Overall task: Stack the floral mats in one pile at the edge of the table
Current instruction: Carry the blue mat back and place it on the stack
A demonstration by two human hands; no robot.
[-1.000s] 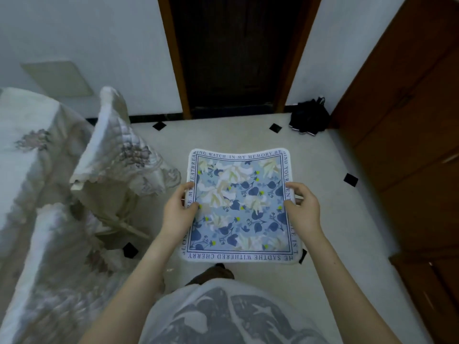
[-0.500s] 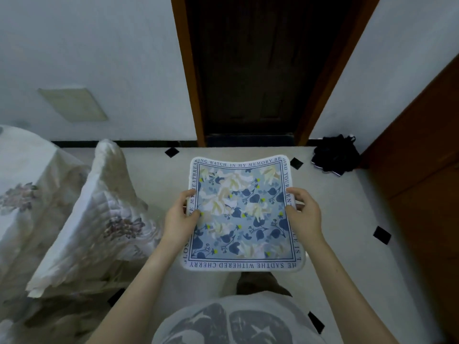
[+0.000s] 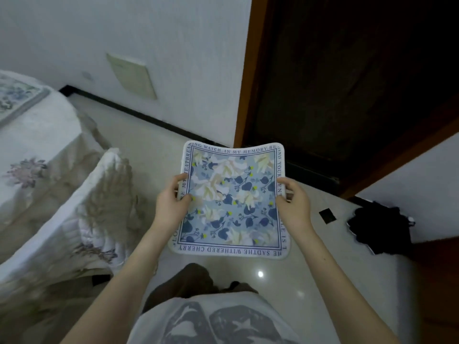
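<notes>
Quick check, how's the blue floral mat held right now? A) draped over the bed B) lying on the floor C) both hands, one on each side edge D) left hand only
C: left hand and right hand each grip a side edge of the floral mat, held above the floor.

A pale grey wall runs along the back with a black skirting strip at its foot and a light rectangular plate fixed to it, and right of it stands a dark wooden door in an orange-brown frame. The floor is glossy cream tile with small black diamond insets, one bright spot of light reflected near its middle, and a black bundle lies by the right wall. On the left, white quilted bedding with faded flower prints drapes down towards the floor.
</notes>
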